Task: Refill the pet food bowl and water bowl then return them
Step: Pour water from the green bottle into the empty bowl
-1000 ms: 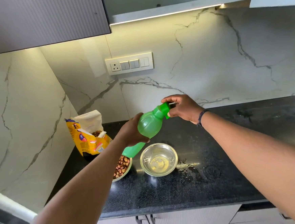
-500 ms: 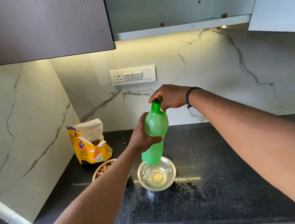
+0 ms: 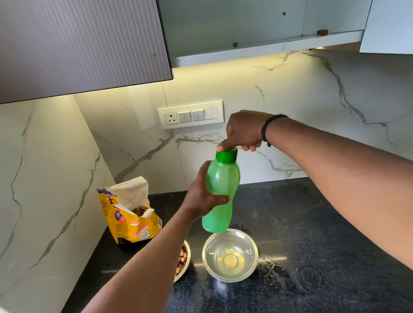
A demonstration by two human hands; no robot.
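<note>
My left hand (image 3: 202, 197) grips the middle of a green plastic bottle (image 3: 222, 194), held upright above the counter. My right hand (image 3: 244, 131) holds the bottle's dark green cap (image 3: 226, 156) from above, fingers curled round it. Just below the bottle stands a steel bowl (image 3: 230, 254) with clear water in it. Left of it, a second steel bowl with brown pet food (image 3: 183, 260) is partly hidden behind my left forearm. An open yellow pet food bag (image 3: 131, 216) stands upright in the counter's back left corner.
Spilled water (image 3: 274, 267) lies on the black counter (image 3: 332, 257) right of the water bowl. A switch panel (image 3: 191, 115) is on the marble wall behind. Overhead, a wall cabinet (image 3: 68, 43) hangs with its right compartment's door (image 3: 394, 18) open.
The bottle went from tilted over the water bowl to upright. My right hand stayed on the cap and now sits on top of it. The view has tilted upward.
</note>
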